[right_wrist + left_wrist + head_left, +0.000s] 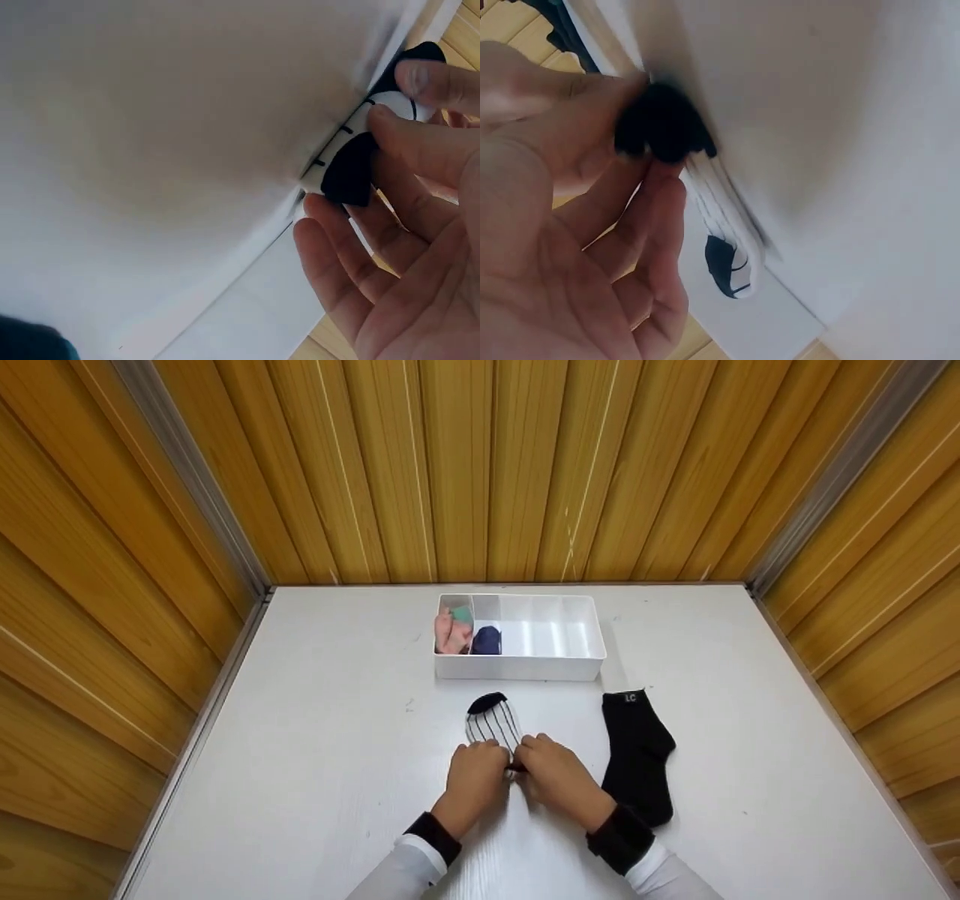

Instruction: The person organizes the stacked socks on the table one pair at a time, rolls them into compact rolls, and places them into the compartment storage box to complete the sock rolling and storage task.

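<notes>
A white sock with thin black stripes (493, 724) lies on the table in front of the box, its black end pointing away from me. At its near end, my left hand (478, 776) and right hand (559, 775) meet, each pinching the fabric between thumb and fingers. In the left wrist view, a dark bunched part of the sock (664, 124) sits at the left fingertips. A black flap (350, 169) and striped white fabric show between the right fingers in the right wrist view. Part of the sock is hidden under both hands.
Behind the hands stands a white divided box (517, 668). Its leftmost compartment holds pink and green fabric (453, 631), and a navy bundle (487, 640) lies in the one beside it. A black sock (639, 757) lies flat near my right forearm. Wood-patterned walls (525, 472) border the table.
</notes>
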